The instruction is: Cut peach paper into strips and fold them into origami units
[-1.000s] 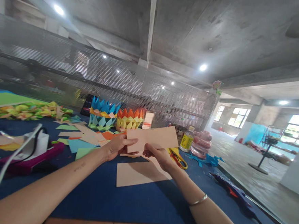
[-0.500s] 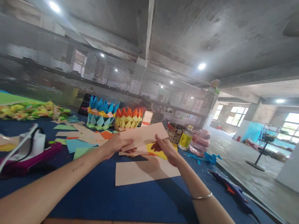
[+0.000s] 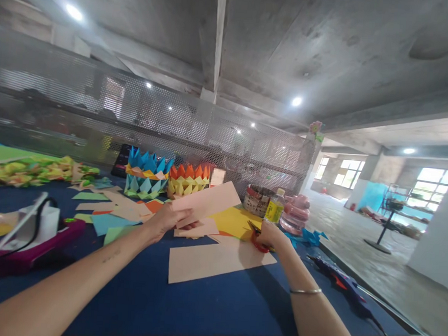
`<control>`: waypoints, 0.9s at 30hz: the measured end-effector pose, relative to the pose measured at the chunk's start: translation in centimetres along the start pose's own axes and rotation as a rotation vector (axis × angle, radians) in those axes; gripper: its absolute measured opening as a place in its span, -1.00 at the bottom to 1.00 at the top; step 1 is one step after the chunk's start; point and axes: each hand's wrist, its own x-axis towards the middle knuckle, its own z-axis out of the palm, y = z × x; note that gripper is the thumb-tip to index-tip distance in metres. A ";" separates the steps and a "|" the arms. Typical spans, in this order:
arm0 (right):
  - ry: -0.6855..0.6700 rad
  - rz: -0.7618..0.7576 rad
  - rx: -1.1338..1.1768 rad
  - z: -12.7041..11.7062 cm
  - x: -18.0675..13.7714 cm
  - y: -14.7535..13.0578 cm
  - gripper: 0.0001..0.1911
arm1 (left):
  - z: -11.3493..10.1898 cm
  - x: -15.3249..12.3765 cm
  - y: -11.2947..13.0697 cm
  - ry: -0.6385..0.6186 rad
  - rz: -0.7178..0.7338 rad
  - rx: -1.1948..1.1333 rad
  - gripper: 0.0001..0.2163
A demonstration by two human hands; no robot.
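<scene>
My left hand [image 3: 169, 219] pinches a peach paper strip [image 3: 206, 201] and holds it tilted above the blue table [image 3: 184, 303]. My right hand [image 3: 270, 234] has come down on the red-handled scissors [image 3: 258, 240] that lie on the yellow sheet [image 3: 235, 221], with its fingers curled over the handles. A larger peach sheet [image 3: 213, 259] lies flat on the table just in front of both hands. A smaller peach piece [image 3: 200, 230] rests under the held strip.
Blue [image 3: 146, 174] and orange-yellow [image 3: 188, 180] folded paper baskets stand at the back by the mesh wall. A yellow bottle [image 3: 275, 207], a pink jar [image 3: 295, 214] and a woven basket [image 3: 258, 201] stand at right. A glue gun [image 3: 338, 284] lies near the right edge. A purple tool [image 3: 31, 239] sits at left.
My right hand let go of the peach strip and moved right and down onto the scissors. My left hand alone keeps the strip.
</scene>
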 end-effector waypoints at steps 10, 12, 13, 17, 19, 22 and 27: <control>0.085 -0.230 0.557 -0.2 0.4 -3.6 -0.62 | -0.2 0.3 0.2 0.096 0.042 -0.100 -0.68; -0.135 -0.323 0.757 0.1 -0.1 -5.0 -0.62 | -0.3 0.5 0.3 0.151 0.059 -0.109 -0.70; -0.196 -0.354 0.825 0.2 -0.5 -5.7 -0.60 | -0.3 0.6 0.3 0.183 0.069 -0.114 -0.72; -0.268 -0.391 1.065 0.1 -1.7 -7.3 -0.62 | -0.5 1.1 0.2 0.280 0.113 -0.146 -0.76; -0.289 -0.419 1.165 -0.2 -2.2 -7.7 -0.58 | -0.5 1.2 0.2 0.281 0.133 -0.158 -0.76; -0.346 -0.423 1.229 -0.9 -2.8 -8.0 -0.56 | -0.3 1.1 0.3 0.278 0.135 -0.167 -0.75; -0.299 -0.448 1.203 -1.4 -3.2 -8.2 -0.56 | -0.2 0.7 0.5 0.248 0.136 -0.153 -0.75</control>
